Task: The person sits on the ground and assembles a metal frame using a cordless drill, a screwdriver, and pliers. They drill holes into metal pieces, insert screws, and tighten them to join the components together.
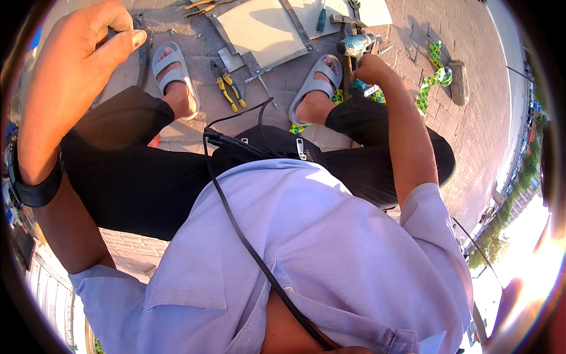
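Note:
In my right hand [372, 69] is a teal cordless drill [356, 45]; the fingers wrap round its grip, and its battery end shows below. My left hand [97, 50] is raised close at the upper left, wearing a black wristband [40, 187]. Its fingers are curled in with the thumb against them, and whatever they may hold is hidden. On the paving between my sandalled feet lie yellow-and-blue pliers [229, 86] and a thin metal rod [266, 88]. Beyond them a pale board [259, 32] lies within dark metal strips [298, 25].
A hammer [348, 21] and a teal-handled screwdriver [322, 19] lie near the drill. Orange-handled pliers [203, 7] are at the far edge. To the right are a stone [458, 82] and a green-yellow patterned strip [433, 79]. A black cable [236, 224] hangs across my shirt.

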`<state>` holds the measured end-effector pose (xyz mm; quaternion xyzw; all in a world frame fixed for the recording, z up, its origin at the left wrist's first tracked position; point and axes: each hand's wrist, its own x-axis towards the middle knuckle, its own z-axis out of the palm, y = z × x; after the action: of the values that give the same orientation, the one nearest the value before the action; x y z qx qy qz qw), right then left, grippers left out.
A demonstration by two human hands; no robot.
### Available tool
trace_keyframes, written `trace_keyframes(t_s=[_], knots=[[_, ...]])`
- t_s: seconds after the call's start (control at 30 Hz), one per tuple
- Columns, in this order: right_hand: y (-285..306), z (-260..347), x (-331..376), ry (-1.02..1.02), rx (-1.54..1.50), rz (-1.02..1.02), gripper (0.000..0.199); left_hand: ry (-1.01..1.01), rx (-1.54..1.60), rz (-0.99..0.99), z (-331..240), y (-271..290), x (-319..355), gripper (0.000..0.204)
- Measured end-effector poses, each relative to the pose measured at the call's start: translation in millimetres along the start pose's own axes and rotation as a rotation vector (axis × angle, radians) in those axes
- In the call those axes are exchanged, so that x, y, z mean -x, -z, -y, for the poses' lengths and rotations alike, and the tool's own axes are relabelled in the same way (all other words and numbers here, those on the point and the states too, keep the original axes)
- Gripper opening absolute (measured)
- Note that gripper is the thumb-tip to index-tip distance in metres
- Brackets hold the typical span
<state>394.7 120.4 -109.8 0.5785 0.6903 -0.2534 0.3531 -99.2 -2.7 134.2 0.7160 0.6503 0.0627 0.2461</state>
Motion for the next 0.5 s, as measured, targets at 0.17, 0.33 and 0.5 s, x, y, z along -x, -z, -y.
trace_keyframes(t_s=[0.17,0.33,0.5], knots=[[-54,-25,-53,-0.308,-0.244,-0.157,0.059,0.003,-0.082,-0.044,-28,-4,-4,0.02],[-71,-28,-78,-0.288,-0.294,-0.124,0.085,0.085,-0.06,-0.002,-39,-4,-17,0.019],[-85,-32,-87,-0.343,-0.434,-0.333,0.081,0.116,-0.184,0.079,-30,4,-27,0.014]])
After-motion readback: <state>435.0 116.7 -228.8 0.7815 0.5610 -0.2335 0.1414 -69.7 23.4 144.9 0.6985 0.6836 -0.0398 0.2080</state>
